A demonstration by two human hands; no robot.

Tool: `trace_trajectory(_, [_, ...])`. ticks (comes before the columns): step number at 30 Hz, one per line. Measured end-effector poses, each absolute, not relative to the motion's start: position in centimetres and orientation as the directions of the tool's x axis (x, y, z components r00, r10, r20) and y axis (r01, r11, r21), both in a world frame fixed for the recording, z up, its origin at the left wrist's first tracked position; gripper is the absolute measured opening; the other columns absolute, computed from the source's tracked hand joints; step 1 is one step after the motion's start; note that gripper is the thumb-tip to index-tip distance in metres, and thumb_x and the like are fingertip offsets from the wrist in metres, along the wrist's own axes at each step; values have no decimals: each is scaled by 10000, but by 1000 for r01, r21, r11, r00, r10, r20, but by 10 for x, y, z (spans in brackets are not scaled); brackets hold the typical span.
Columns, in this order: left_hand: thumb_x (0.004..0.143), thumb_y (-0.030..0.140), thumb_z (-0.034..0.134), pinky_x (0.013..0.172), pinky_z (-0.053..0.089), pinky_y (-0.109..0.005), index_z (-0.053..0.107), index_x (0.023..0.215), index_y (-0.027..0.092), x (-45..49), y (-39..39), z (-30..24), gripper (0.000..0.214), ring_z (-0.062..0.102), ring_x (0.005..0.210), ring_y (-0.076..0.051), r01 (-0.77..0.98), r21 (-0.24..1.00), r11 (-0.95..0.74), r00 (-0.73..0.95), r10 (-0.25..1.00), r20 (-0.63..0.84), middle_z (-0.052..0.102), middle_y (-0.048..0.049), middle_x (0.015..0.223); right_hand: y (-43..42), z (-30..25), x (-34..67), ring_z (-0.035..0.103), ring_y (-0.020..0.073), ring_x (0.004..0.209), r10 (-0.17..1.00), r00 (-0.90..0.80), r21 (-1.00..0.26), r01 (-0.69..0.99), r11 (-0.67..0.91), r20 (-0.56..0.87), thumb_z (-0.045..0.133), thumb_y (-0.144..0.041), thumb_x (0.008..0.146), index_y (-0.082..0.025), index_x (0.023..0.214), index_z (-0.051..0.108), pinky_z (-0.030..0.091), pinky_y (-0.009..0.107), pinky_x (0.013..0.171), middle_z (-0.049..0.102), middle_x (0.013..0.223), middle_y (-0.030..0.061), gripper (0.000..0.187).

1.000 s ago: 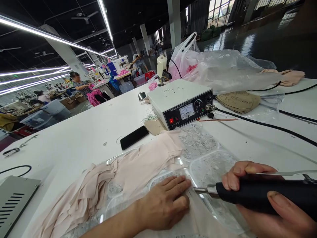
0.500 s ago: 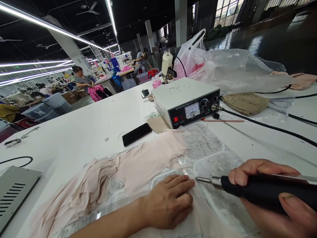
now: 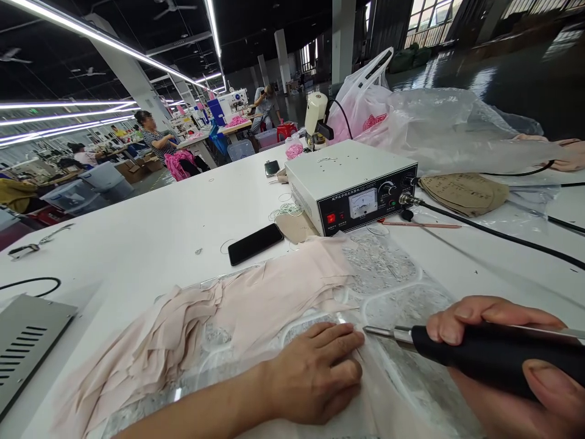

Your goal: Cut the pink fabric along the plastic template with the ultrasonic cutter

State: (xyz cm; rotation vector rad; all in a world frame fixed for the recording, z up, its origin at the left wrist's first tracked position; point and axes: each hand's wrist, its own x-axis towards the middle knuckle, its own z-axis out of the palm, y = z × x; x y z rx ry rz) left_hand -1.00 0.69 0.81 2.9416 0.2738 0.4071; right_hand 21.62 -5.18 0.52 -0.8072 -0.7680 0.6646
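Note:
My left hand [image 3: 315,372] lies on thin pale pink fabric [image 3: 375,390], pressing it down over a clear plastic template with curved white grooves [image 3: 393,299]. Its fingers lie together, slightly bent. In my right hand [image 3: 507,366] is a black ultrasonic handpiece [image 3: 484,350], gripped round its body. The metal tip of this tool points left and sits just beside my left fingertips, close to the fabric; whether it touches cannot be made out. A heap of pale pink fabric pieces [image 3: 155,347] lies left of my left hand, partly over the template.
A control box [image 3: 347,164] with a dial stands behind the template, with a black cable [image 3: 493,225] running right. A phone [image 3: 256,244] lies before it. Plastic bags [image 3: 443,122] and brown card patterns [image 3: 464,195] are at right, a grey metal case [image 3: 31,347] at left. People sit farther back.
The view has shifted slightly, so the table things appear a little to the right. Both hands stay in nearly the same places on the fabric and the handpiece.

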Motion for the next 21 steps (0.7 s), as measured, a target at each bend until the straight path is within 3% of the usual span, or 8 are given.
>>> trace_trajectory(5, [955,279,474,1098,390,-363,554,892,151,-10,7,8,163,464,1319,-244,162,186,-969,945,207,252,532,-130,1372,-52,3,217,466,200,618,775,551,-836,-230,498,310,571,-410,714,-261,874,563,522,435,539,480,814,23,220])
trace_trajectory(10, [948,278,486,1089,398,-362,558,891,153,-10,7,7,155,470,1315,-244,161,182,-970,945,205,254,533,-130,1372,-52,5,219,482,201,576,772,505,-831,-175,529,385,573,-367,763,-263,855,582,506,423,489,506,794,27,139])
trace_trajectory(16, [955,276,470,1083,401,-357,573,888,150,-9,7,8,176,485,1299,-243,162,176,-971,942,205,267,547,-128,1356,-51,5,216,455,203,602,763,567,-841,-211,498,310,572,-405,707,-264,853,576,511,471,541,464,808,26,202])
trace_trajectory(21, [957,278,465,1077,408,-360,578,894,149,-9,7,7,183,486,1298,-248,157,175,-972,940,201,277,545,-131,1359,-49,8,216,450,194,601,783,524,-837,-215,502,335,600,-416,702,-266,858,579,516,435,515,460,800,21,218])
